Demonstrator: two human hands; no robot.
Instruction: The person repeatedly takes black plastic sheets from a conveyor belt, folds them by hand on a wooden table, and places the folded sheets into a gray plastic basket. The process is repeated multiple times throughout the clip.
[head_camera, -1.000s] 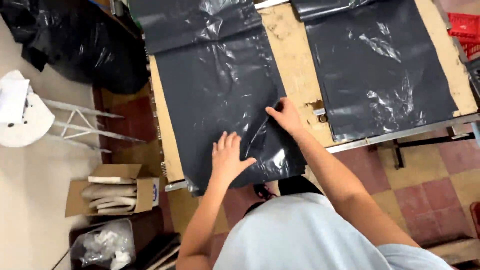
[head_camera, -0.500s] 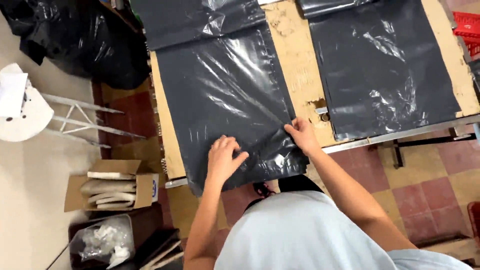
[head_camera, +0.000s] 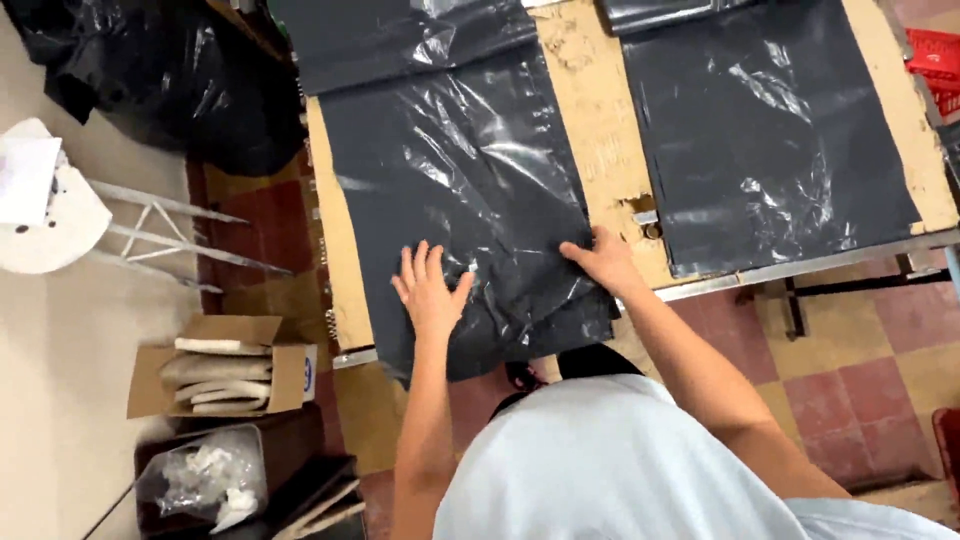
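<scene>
Bag (head_camera: 470, 190) long axis runs away from person; left hand (head_camera: 430, 290), right hand (head_camera: 605, 262) pressed flat, open

Bright, even overhead light; white glare streaks the creased black plastic sheet (head_camera: 470, 200) on the desk (head_camera: 600, 150). Edges look slightly soft, perhaps motion blur.

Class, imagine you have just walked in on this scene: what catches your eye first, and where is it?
First, the big glossy dark plastic bag spread flat on the worn wooden table, its near edge hanging over the front. The left hand lies flat on it with fingers spread, and the right hand presses its right edge. A second dark sheet lies to the right, and an open cardboard box of pale folded pieces sits on the floor at lower left.
</scene>
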